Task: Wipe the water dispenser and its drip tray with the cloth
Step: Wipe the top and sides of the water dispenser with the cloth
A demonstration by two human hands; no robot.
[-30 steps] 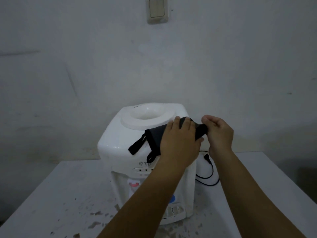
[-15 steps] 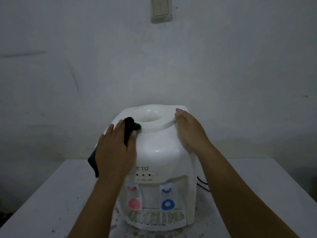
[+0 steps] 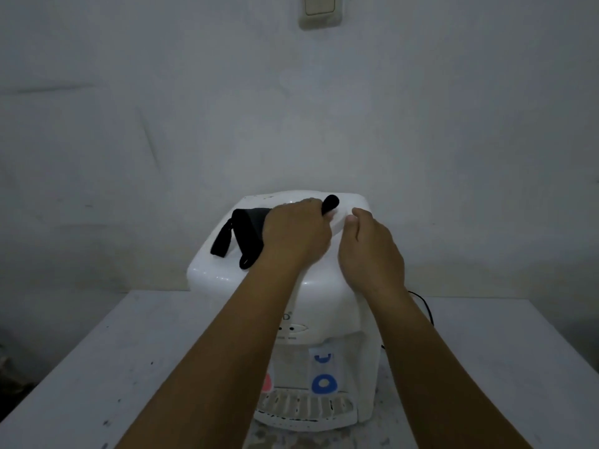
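Observation:
A white water dispenser stands on a grey table, its slotted drip tray at the bottom front under a red and a blue tap. My left hand lies on the dispenser's top and holds a black cloth; one end sticks out past my fingers, and the rest with its straps trails off to the left. My right hand rests on the top right of the dispenser with relaxed fingers, holding nothing.
A black power cord runs behind the dispenser on the right. A grey wall stands close behind, with a switch plate high up. The table top is stained and speckled in front.
My left hand has moved with the cloth from the dispenser's left side onto its top, towards the middle. My right hand has stayed on the top right.

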